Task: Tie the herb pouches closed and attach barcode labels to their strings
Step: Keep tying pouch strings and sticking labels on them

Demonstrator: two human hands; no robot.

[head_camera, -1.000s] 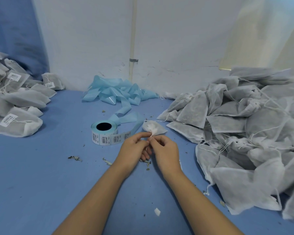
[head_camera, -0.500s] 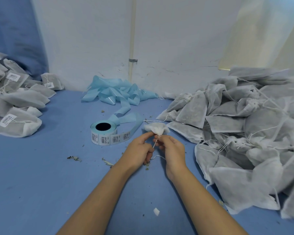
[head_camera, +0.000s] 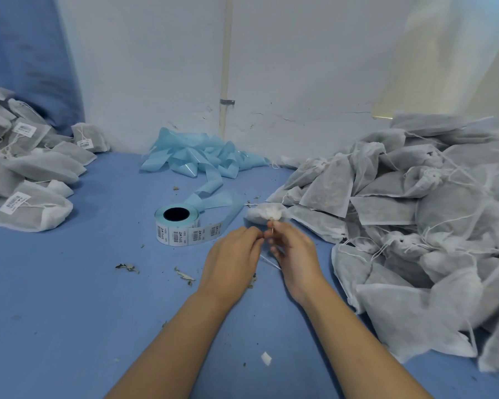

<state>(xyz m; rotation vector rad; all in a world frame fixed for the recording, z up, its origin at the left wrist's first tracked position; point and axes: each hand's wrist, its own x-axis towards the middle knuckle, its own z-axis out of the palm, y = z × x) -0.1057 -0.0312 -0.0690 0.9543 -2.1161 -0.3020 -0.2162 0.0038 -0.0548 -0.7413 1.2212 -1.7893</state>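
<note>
A small white herb pouch [head_camera: 264, 213] lies on the blue table just beyond my fingertips, its gathered neck turned toward me. My right hand [head_camera: 293, 254] pinches the pouch's white string [head_camera: 267, 260] right below the neck. My left hand [head_camera: 232, 259] has its fingers curled and pinches the same string close beside the right fingers. A loose loop of string hangs between my palms. The roll of barcode labels [head_camera: 177, 224] stands to the left of my hands.
A large heap of untied grey pouches [head_camera: 409, 214] fills the right side. Labelled pouches [head_camera: 26, 180] are piled at the left. Crumpled blue backing tape [head_camera: 202, 156] lies by the wall [head_camera: 300, 67]. Herb crumbs [head_camera: 127, 267] and a paper scrap [head_camera: 266, 358] dot the table.
My hands have drawn slightly apart, and a loop of string now shows between them. The pouch has shifted a little to the right.
</note>
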